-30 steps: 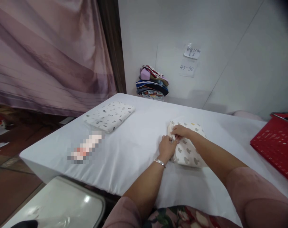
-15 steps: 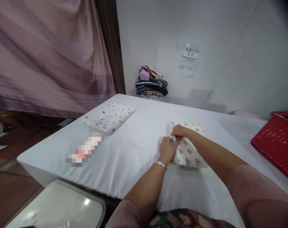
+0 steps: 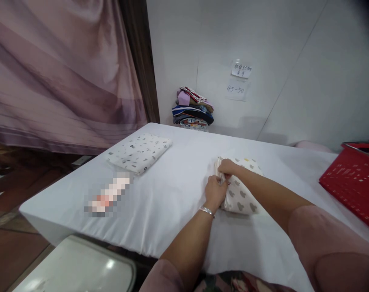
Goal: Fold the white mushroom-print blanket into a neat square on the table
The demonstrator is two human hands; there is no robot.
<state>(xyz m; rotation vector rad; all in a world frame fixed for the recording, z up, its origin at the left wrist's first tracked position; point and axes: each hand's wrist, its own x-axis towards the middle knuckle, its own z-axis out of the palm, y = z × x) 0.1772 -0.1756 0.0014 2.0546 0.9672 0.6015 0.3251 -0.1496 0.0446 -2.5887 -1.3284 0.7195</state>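
A folded white cloth with grey mouse-head shapes (image 3: 242, 198) lies on the white-covered table (image 3: 172, 194), in front of me and a little to the right. My left hand (image 3: 215, 190), with a silver bracelet at the wrist, is closed on the cloth's layered left edge. Just beyond it, my right hand (image 3: 228, 168) reaches over the cloth and has its fingers curled on the same edge. The fingertips of both hands are partly hidden among the layers. A second folded white cloth with small dark prints (image 3: 141, 152) rests at the table's far left.
A pixelated item (image 3: 109, 194) lies on the table's left part. At the right edge stands a red basket (image 3: 351, 182). Beyond the table, folded fabrics (image 3: 193, 109) are stacked against the wall. A pale glossy seat (image 3: 89, 267) is at the front left; a curtain (image 3: 65, 73) hangs behind.
The camera view has shifted slightly. Both hands stay at the left edge of the mouse-print cloth, with hardly any movement.
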